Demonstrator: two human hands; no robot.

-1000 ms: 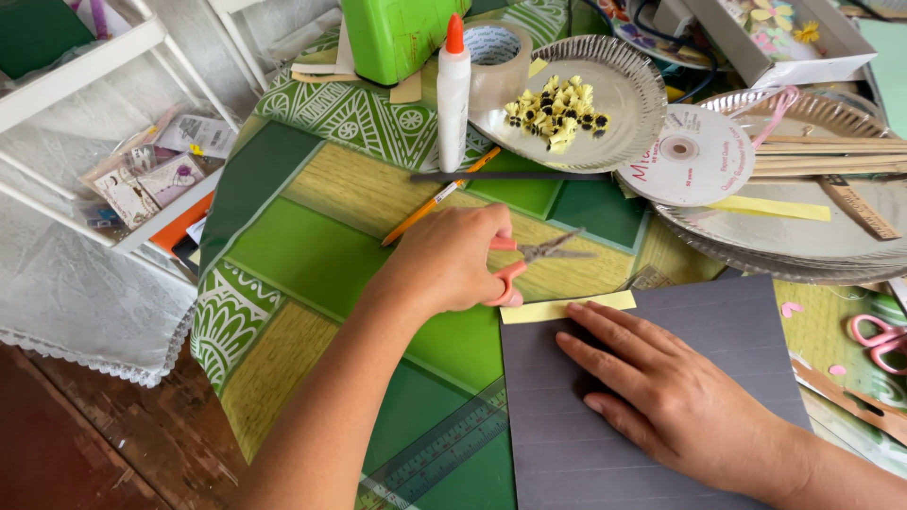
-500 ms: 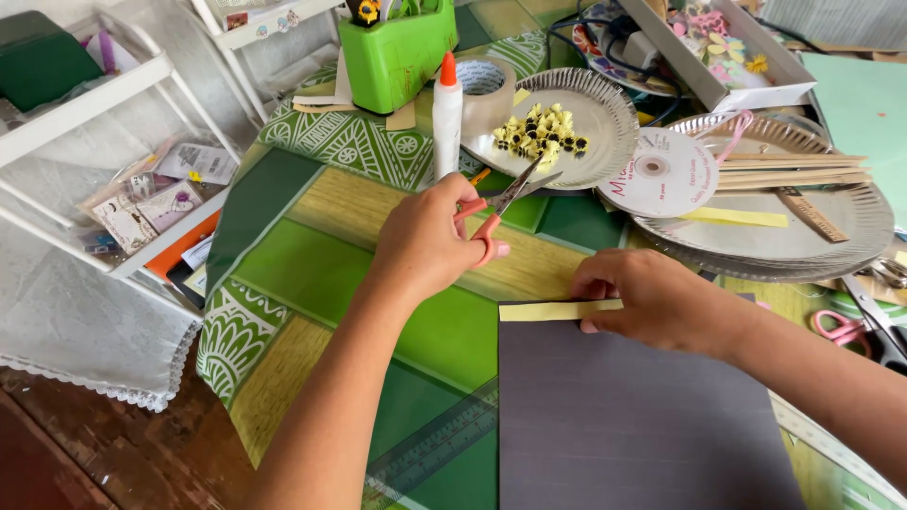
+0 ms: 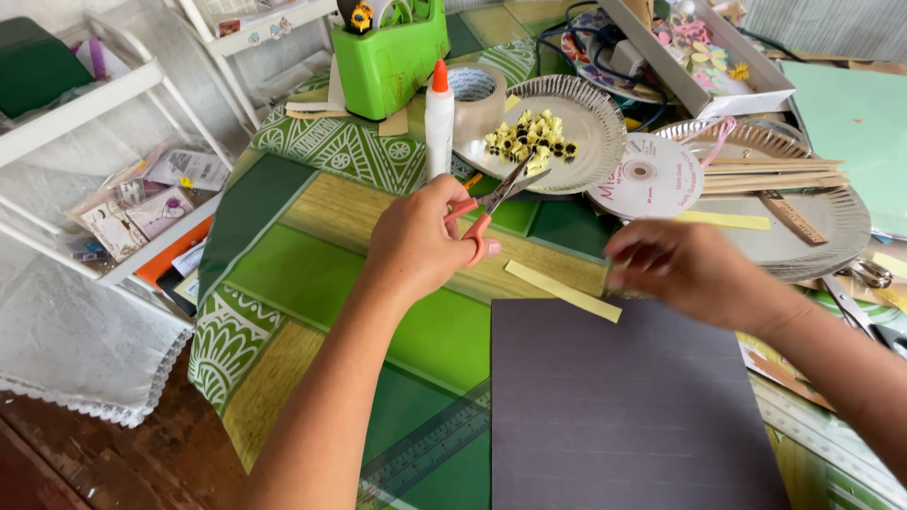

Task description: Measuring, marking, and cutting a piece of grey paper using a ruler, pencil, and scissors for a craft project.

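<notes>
Strip: we see a narrow pale-yellow paper strip (image 3: 563,292) lying slantwise on the tabletop, one end touching the top edge of a dark grey rectangular card sheet (image 3: 624,406), the other pointing toward our left hand.
Right hand (image 3: 685,269): our fingers are bunched just beside the strip's far end; the hand is blurred, so we cannot tell whether its grip is pinching the paper or only hovering over it.
Left hand (image 3: 416,241): our grip is pressed together around the handles of orange-handled metal scissors (image 3: 496,198), blades nearly closed and pointing away from us.
Doing it well: we judge the strip should be pinned flat at one end before lifting, the scissor tips kept turned away from the other hand, and the paper handled by its edges so it does not crease.
Surroundings: a green-and-yellow patterned tablecloth (image 3: 312,274) covers the tabletop; beyond the scissors stand a white glue bottle with an orange cap (image 3: 439,118) and a silver paper plate (image 3: 586,123) holding small yellow-and-black bits.
</notes>
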